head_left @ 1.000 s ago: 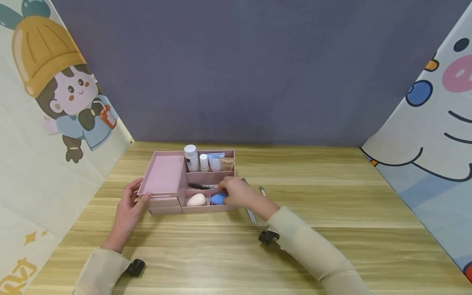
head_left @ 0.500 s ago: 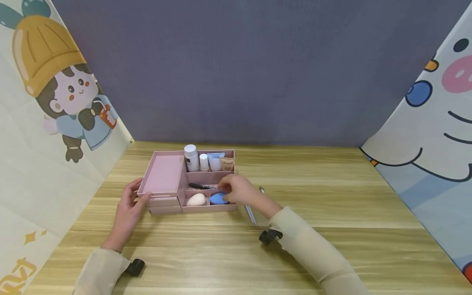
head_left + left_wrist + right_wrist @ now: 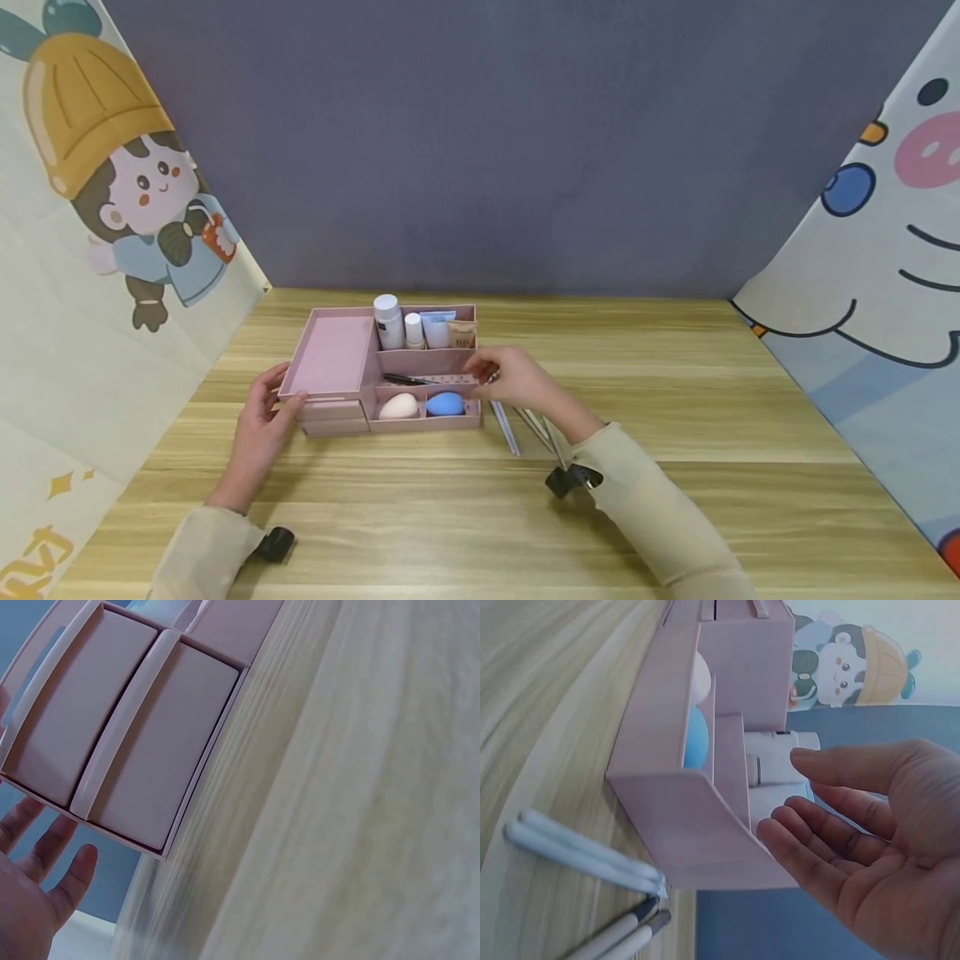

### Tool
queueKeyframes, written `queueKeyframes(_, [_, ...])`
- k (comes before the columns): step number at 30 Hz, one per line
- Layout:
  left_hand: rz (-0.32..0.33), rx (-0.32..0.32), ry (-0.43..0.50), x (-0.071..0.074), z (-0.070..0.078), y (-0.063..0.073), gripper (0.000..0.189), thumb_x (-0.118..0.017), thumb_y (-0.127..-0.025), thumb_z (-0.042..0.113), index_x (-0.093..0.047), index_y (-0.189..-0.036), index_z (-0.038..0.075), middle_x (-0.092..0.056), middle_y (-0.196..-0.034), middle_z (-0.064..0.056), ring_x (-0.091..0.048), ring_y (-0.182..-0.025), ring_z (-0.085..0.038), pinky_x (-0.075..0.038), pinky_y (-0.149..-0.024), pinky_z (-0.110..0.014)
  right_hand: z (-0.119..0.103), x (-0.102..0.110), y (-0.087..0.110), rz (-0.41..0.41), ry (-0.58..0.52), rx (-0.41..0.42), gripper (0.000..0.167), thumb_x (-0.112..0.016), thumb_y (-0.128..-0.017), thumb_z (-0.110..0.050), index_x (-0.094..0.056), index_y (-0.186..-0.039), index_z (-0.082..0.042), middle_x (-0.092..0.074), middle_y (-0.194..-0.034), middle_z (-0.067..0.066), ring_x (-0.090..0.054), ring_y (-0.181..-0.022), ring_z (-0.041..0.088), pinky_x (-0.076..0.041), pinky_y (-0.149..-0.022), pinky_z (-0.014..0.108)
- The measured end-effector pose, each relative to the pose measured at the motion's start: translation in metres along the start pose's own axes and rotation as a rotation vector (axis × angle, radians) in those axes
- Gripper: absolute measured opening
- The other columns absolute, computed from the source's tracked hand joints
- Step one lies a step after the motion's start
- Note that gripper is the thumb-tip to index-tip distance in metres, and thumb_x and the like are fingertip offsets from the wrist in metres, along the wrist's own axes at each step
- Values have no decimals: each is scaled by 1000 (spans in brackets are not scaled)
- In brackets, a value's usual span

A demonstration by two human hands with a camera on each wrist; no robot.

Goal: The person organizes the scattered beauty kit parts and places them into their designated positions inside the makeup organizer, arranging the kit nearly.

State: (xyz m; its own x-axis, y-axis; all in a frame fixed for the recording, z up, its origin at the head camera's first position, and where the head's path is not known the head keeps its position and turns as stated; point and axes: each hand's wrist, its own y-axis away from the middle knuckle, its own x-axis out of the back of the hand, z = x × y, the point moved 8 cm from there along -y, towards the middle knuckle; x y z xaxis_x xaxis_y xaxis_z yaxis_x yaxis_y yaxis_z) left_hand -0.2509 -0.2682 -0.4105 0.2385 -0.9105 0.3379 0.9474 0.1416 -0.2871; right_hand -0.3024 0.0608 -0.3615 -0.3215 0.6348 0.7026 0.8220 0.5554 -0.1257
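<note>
A pink makeup organizer (image 3: 337,350) stands on the table. My left hand (image 3: 266,421) holds its front left corner, thumb at the front edge and fingers along the side; in the left wrist view several fingers (image 3: 73,881) show beside the drawer fronts (image 3: 161,746). By the organizer's right edge is my right hand (image 3: 517,383), its fingers loosely bent with nothing in them in the right wrist view. A blue makeup sponge (image 3: 446,404) and a pale makeup sponge (image 3: 399,406) sit in the front compartments. Behind them lies a black slim pen-like item (image 3: 405,379).
Bottles (image 3: 389,322) and tubes (image 3: 462,333) stand in the back compartment. Slim white sticks (image 3: 585,851) and pencil-like sticks with dark tips (image 3: 634,934) lie on the table right of the organizer. A grey-blue panel (image 3: 480,150) rises behind the table.
My right hand has moved right, from over the blue sponge to the organizer's right edge, leaving that sponge in full view. My left hand has stayed in place.
</note>
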Motion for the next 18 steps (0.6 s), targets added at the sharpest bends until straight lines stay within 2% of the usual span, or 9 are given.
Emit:
queueKeyframes(5, [-6,15,-4,0,-1,0,54,-56,-103,15,-33,-151,4,-43,-140,-13,-44,-110,12,-38,-82,-9,11,12,9,32,-2,-11,30,-78,-79,-2,-69,-108,3,-68,-92,15,-62,-82,18,-53,-74,29])
queueKeyframes(11, [-5,9,-2,0,0,1,54,-55,-103,14,-33,-151,3,-43,-139,-13,-44,-110,11,-38,-82,-9,26,23,21,76,-11,-36,31,-78,-79,0,-67,-107,6,-67,-90,16,-61,-79,18,-53,-72,31])
queueKeyframes(18, [-1,-7,8,0,0,0,53,-56,-102,13,-34,-150,2,-44,-137,-11,-45,-110,11,-39,-82,-9,54,29,34,114,18,-78,29,-79,-76,3,-67,-102,8,-64,-82,8,-59,-73,16,-52,-69,28])
